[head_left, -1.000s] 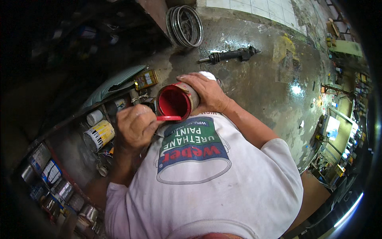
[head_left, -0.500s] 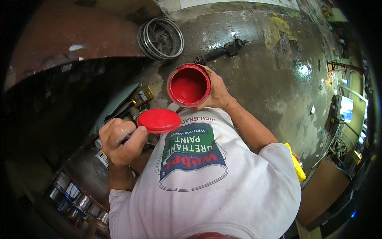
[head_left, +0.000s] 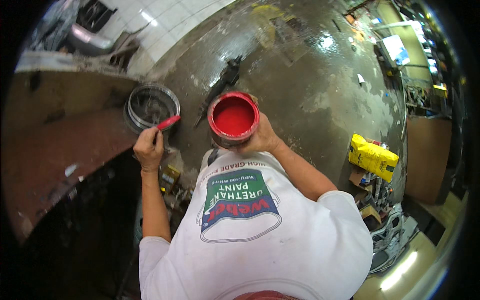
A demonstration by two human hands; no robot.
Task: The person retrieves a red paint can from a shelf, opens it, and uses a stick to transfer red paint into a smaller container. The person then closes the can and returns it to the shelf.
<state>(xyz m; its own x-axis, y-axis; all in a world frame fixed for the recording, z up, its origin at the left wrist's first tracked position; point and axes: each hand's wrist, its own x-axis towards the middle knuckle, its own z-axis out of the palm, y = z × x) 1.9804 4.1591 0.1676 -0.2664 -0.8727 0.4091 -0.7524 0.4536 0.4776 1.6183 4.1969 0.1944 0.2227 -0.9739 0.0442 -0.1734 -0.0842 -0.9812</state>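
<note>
An open can (head_left: 233, 117) of red paint is gripped by my right hand (head_left: 265, 131), fingers wrapped round its side, its mouth facing up toward me. My left hand (head_left: 149, 150) pinches a red lid (head_left: 169, 121), seen nearly edge-on, off to the left of the can and apart from it. Behind the lid, metal wheel rims (head_left: 135, 95) lie on the floor, and a long black cylindrical part (head_left: 220, 82) lies beyond the can. My forearms reach in on either side of my white printed T-shirt.
A reddish-brown curved surface (head_left: 60, 140) fills the left side. At the right are a yellow sack (head_left: 372, 156) among cartons, a brown board (head_left: 427, 155) and cluttered shelving (head_left: 420, 85). White tiles (head_left: 165, 20) border the wet concrete floor at the top, beside piled parts (head_left: 92, 40).
My left hand with the lid has moved away from the can, upward and left, and the lid has tipped edge-on. The view has swung, bringing the tiles and yellow sack further into sight.
</note>
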